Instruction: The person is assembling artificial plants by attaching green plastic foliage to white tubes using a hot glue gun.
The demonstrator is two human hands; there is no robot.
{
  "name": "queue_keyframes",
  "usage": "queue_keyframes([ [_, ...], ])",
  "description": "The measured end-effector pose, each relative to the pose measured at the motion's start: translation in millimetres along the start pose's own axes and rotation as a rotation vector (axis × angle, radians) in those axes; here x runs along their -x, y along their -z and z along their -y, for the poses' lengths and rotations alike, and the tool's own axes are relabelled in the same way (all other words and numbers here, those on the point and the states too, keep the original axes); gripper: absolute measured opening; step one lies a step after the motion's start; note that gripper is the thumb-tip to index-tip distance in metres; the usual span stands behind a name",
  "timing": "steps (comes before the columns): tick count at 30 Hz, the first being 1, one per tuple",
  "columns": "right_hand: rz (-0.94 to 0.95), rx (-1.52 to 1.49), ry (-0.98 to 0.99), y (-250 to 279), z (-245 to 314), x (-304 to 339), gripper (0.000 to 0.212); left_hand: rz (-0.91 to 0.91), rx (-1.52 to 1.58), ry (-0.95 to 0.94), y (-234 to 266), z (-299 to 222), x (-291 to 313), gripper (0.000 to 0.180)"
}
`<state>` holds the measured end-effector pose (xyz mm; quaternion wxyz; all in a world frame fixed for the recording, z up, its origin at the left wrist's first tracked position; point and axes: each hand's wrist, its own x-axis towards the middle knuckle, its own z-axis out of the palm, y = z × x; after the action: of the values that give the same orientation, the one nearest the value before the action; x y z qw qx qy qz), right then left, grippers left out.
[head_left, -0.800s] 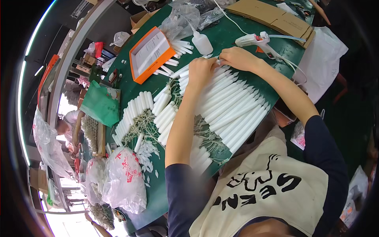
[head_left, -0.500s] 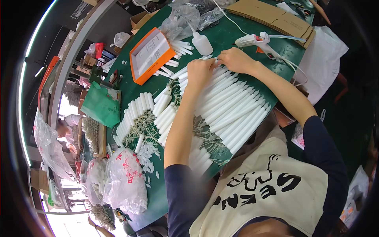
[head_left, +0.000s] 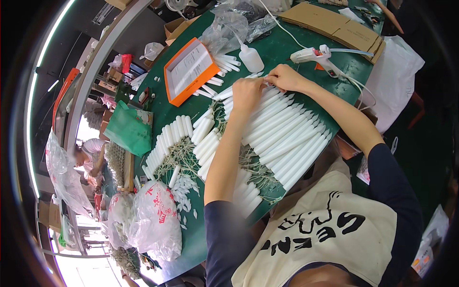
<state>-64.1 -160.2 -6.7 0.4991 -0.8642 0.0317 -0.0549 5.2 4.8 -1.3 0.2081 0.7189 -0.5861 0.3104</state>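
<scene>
White taper-style candle sticks [head_left: 287, 136] with pointed tips lie side by side in a slanting row on the green table [head_left: 191, 239]. At the far end of the row, my left hand [head_left: 247, 93] and my right hand [head_left: 284, 78] meet above the sticks, fingers closed in a pinch. Between the fingertips is a small white piece, mostly covered. Beneath my left forearm run more white tubes [head_left: 205, 148] with thin, pale wires [head_left: 179, 160] tangled among them. Small white flame-shaped pieces [head_left: 181, 191] are scattered left of my arm.
Beyond my hands stand a white squeeze bottle [head_left: 251, 60], a corded glue gun [head_left: 313, 56] and an orange box [head_left: 210, 76]. Flat cardboard [head_left: 330, 24] lies at the far right. Leftward are a green bag [head_left: 129, 129], a clear plastic bag [head_left: 158, 225] and another person [head_left: 88, 155].
The whole view has shifted slightly, so the table's things appear a little farther right. Both hands stay together at the far end of the row, fingers only slightly changed.
</scene>
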Motion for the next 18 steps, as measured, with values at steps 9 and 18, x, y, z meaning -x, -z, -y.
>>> queue_keyframes([
  [9, -0.398, 0.459, 0.225, 11.5, 18.2, 26.5, 0.038, 0.163, -0.049, 0.252, 3.7, 22.3, -2.1, 0.016],
  [18, -0.353, 0.458, 0.254, 19.6, 15.5, 56.5, 0.030, 0.203, -0.007, 0.298, -2.2, 29.0, 5.6, 0.018],
])
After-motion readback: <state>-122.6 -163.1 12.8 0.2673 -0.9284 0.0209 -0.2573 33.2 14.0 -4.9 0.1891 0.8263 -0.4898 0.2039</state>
